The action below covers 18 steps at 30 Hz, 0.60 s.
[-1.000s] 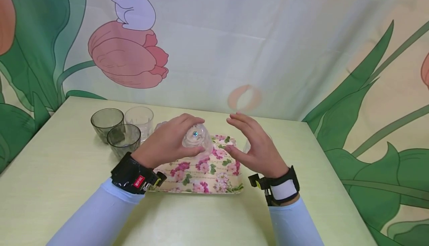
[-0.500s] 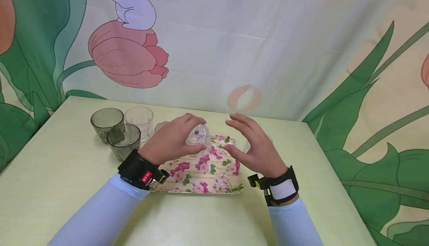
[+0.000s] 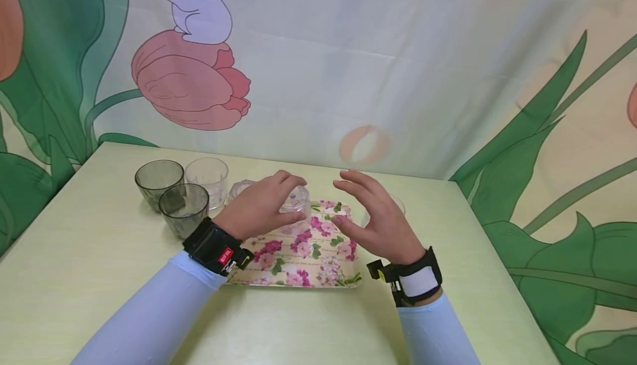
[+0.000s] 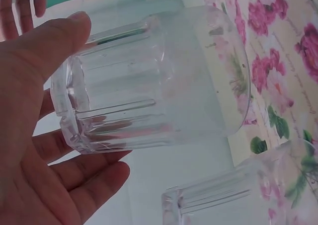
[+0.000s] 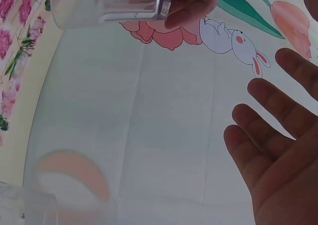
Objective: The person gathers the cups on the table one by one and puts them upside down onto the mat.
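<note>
My left hand (image 3: 264, 202) grips a clear drinking glass (image 3: 297, 202) by its base, thumb on one side and fingers on the other. The glass is upside down, its rim right at the floral tray (image 3: 318, 268), as the left wrist view shows. Another upturned clear glass (image 4: 208, 205) stands beside it on the tray, partly hidden by my left hand in the head view. My right hand (image 3: 383, 221) hovers right of the tray, fingers spread and holding nothing. Behind it shows part of a clear glass (image 3: 400, 203).
Two smoky grey glasses (image 3: 159, 180) and a clear glass (image 3: 208, 180) stand upright, mouths up, left of the tray on the pale table (image 3: 298, 326). A printed cloth (image 3: 298, 77) hangs behind the table's far edge.
My left hand has shifted slightly right and down with the glass, which has become more upright. The right hand stays almost still.
</note>
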{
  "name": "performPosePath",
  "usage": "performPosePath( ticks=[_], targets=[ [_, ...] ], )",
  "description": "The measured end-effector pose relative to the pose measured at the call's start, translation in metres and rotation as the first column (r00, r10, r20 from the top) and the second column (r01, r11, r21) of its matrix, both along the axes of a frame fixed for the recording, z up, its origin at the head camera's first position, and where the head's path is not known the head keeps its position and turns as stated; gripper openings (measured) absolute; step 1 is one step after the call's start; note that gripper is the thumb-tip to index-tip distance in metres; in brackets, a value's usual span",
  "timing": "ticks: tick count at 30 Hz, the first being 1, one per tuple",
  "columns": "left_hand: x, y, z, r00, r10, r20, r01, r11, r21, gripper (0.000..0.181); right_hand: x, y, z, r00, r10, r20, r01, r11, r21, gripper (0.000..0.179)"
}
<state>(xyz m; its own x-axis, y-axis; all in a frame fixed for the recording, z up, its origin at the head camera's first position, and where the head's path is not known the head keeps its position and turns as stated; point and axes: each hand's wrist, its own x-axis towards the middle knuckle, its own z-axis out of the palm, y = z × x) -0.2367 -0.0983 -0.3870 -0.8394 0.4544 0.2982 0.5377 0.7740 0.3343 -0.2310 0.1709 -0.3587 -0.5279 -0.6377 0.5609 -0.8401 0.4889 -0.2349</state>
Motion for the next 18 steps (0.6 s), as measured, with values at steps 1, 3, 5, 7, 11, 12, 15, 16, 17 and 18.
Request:
performPosePath(
  ticks=[1,3,5,7,11,12,15,16,17,18],
  targets=[
    [-0.001,0.000,-0.001,1.000,0.002,-0.002,-0.002,1.000,-0.004,0.069,0.000,0.000,0.000,1.000,0.000,0.001,0.000,1.000,0.000,0.062],
    [-0.003,0.001,-0.002,1.000,0.007,-0.007,-0.007,1.000,-0.014,0.068,0.000,0.000,0.000,1.000,-0.002,0.001,0.002,1.000,0.001,0.061],
    [-0.005,0.001,-0.005,1.000,0.016,-0.014,-0.016,1.000,-0.023,0.068,-0.001,0.000,0.000,1.000,-0.004,0.000,0.004,1.000,0.004,0.060],
    [-0.007,0.001,-0.007,1.000,0.025,-0.016,-0.026,0.999,-0.031,0.067,-0.001,-0.001,0.000,1.000,-0.004,0.002,0.004,1.000,0.007,0.060],
    [-0.012,0.000,-0.011,0.999,0.043,-0.006,-0.043,0.998,-0.043,0.066,0.000,-0.002,0.000,1.000,-0.009,0.012,0.008,1.000,0.012,0.059],
    [-0.012,0.000,-0.013,0.999,0.046,0.001,-0.046,0.998,-0.047,0.066,0.000,-0.001,0.000,1.000,-0.009,0.017,0.009,1.000,0.013,0.059],
    [-0.015,0.000,-0.016,0.998,0.053,0.016,-0.052,0.997,-0.062,0.066,0.002,-0.002,0.000,1.000,-0.003,0.023,0.003,1.000,0.006,0.060],
    [-0.016,0.000,-0.017,0.998,0.054,0.019,-0.053,0.996,-0.065,0.066,0.003,-0.001,0.000,1.000,-0.001,0.022,0.001,1.000,0.004,0.061],
    [-0.016,0.000,-0.019,0.998,0.058,0.019,-0.056,0.996,-0.074,0.066,0.003,-0.001,0.000,1.000,0.003,0.018,-0.003,1.000,0.002,0.061],
    [-0.017,0.000,-0.020,0.998,0.060,0.015,-0.059,0.995,-0.081,0.066,0.003,-0.002,0.000,1.000,0.008,0.014,-0.008,1.000,0.000,0.062]
  ],
)
